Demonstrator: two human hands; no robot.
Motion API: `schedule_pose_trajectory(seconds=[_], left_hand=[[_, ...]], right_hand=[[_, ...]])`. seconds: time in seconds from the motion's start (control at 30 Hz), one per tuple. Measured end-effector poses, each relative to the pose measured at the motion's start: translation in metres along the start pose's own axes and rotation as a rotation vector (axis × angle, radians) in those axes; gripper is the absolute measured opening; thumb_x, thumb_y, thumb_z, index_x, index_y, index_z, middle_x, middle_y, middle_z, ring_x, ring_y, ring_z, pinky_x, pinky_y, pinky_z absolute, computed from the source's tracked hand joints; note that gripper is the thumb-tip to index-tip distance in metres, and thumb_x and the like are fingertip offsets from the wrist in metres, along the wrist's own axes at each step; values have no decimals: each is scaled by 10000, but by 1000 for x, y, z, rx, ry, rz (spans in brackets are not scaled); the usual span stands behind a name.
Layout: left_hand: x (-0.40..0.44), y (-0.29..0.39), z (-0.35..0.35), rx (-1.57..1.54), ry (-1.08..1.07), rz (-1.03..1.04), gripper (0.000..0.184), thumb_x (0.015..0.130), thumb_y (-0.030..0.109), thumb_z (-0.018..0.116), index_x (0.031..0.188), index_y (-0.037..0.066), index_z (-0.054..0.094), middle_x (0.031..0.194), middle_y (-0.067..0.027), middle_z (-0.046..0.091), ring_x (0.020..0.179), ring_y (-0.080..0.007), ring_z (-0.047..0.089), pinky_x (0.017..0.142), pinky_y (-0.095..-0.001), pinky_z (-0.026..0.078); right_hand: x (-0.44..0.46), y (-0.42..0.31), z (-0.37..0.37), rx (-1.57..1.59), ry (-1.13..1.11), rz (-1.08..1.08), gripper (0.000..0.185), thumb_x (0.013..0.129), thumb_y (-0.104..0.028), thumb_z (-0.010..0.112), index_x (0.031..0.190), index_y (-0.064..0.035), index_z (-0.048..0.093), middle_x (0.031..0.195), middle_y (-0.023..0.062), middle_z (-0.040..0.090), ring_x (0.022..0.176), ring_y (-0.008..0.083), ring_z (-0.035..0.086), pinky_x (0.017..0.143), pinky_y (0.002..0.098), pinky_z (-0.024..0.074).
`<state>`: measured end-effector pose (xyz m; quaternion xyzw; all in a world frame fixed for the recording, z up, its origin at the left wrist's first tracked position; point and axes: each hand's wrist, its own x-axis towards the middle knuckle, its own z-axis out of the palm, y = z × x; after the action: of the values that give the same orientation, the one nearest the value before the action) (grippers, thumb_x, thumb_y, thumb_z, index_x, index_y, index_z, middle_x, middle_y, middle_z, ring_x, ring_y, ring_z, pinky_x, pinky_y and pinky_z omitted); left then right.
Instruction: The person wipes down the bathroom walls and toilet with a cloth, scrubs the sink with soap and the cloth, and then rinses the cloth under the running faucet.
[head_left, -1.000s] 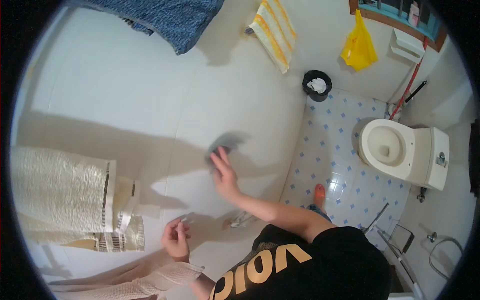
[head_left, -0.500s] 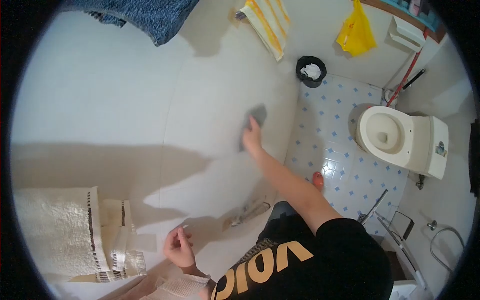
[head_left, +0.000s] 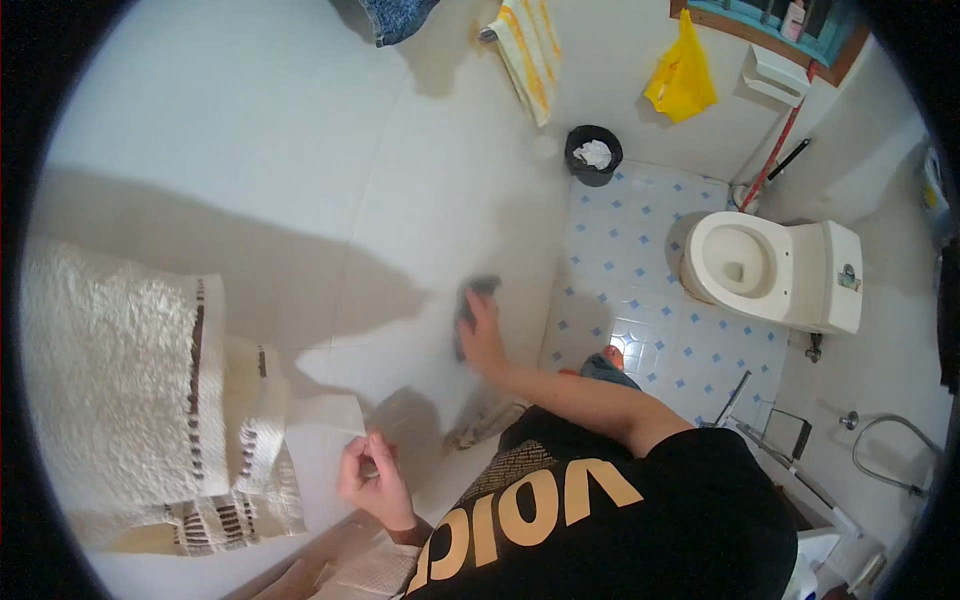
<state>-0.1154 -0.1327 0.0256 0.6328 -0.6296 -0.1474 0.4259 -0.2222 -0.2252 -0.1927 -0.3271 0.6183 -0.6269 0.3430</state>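
My right hand [head_left: 481, 325] presses a dark grey cloth [head_left: 484, 287] against the white wall [head_left: 440, 180], fingers over it. The hand covers part of the cloth. Lower down, my left hand [head_left: 374, 480] is held in front of the wall with its fingers curled in and the thumb near them. Nothing shows in it. To its left hangs a thick cream towel [head_left: 120, 380] with dark striped bands, apart from the hand. A pale rectangular piece [head_left: 325, 412] lies between that towel and my left fingertips.
A toilet [head_left: 740, 265] stands on the blue-patterned floor [head_left: 640, 260]. Against the far wall are a black bin [head_left: 594, 178] with white paper, a yellow bag [head_left: 683, 80] and a striped towel [head_left: 527, 55]. A grey hose [head_left: 870, 440] hangs at right, and denim [head_left: 398, 20] at the top.
My right hand and the cloth have moved down and slightly left along the wall. My left hand stays curled at about the same spot. The view has shifted, with the cream towel now higher.
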Motion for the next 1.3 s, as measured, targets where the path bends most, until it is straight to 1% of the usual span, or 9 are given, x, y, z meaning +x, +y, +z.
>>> schedule_pose_trajectory(seconds=[0.1, 0.2, 0.43, 0.63, 0.7, 0.93, 1.03, 1.17, 1.3], left_hand=[[2, -2, 10, -77, -20, 145, 39, 814, 22, 623, 812, -17, 623, 614, -54, 608, 542, -103, 570, 523, -217, 440], [4, 2, 16, -38, -180, 360, 54, 827, 8, 586, 822, -31, 623, 657, -83, 598, 527, -129, 570, 505, -238, 449], [32, 23, 49, -4, -214, 385, 38, 778, -21, 623, 813, -25, 639, 630, -88, 630, 513, -145, 599, 503, -236, 455], [69, 52, 110, 27, -163, 442, 20, 789, -15, 615, 790, -19, 635, 606, -88, 616, 502, -136, 578, 509, -234, 451], [86, 73, 138, 89, -149, 447, 19, 793, -7, 618, 786, -22, 628, 592, -83, 605, 502, -131, 563, 513, -231, 446], [160, 148, 246, 367, -184, 580, 64, 820, 45, 613, 802, -15, 628, 632, -83, 607, 548, -148, 565, 520, -249, 440], [182, 152, 269, 535, -228, 657, 78, 824, 61, 601, 808, -6, 636, 656, -86, 613, 557, -161, 558, 517, -266, 433], [193, 142, 282, 648, -273, 526, 70, 814, 55, 602, 763, 13, 624, 624, -57, 596, 535, -161, 535, 502, -270, 415], [201, 140, 288, 861, -396, 618, 84, 818, 78, 603, 740, 45, 610, 586, -38, 552, 486, -171, 497, 456, -284, 370]], right_hand=[[9, -4, -3, 45, 14, -125, 524, 802, -24, 496, 1303, 40, 357, 1259, 264, 340, 1194, 400, 330, 1035, 427, 266], [23, -7, 4, 19, 72, -205, 515, 799, -27, 496, 1296, 29, 375, 1275, 256, 335, 1200, 398, 331, 1037, 429, 264], [56, -2, -4, 41, 77, -211, 528, 784, -4, 505, 1295, 23, 375, 1278, 257, 332, 1190, 410, 340, 1027, 439, 283], [114, 25, -24, 37, 52, -61, 557, 781, 14, 499, 1316, 21, 345, 1308, 266, 314, 1204, 432, 331, 1026, 445, 293], [135, 31, -38, 54, -67, 66, 579, 784, 14, 499, 1334, 22, 317, 1325, 273, 302, 1225, 437, 317, 1033, 439, 294], [223, 65, -71, 186, -95, 236, 620, 779, 47, 480, 1367, -36, 300, 1373, 287, 255, 1258, 435, 302, 1058, 433, 284], [252, 84, -76, 150, -138, 289, 635, 777, 61, 458, 1377, -68, 295, 1389, 292, 243, 1273, 440, 287, 1064, 441, 275], [280, 117, -69, 93, -99, 396, 632, 789, 30, 439, 1388, -81, 273, 1390, 290, 258, 1295, 424, 265, 1072, 439, 264], [301, 142, -78, 123, -91, 478, 656, 791, -28, 474, 1402, -94, 245, 1403, 281, 253, 1307, 411, 254, 1079, 441, 253]])
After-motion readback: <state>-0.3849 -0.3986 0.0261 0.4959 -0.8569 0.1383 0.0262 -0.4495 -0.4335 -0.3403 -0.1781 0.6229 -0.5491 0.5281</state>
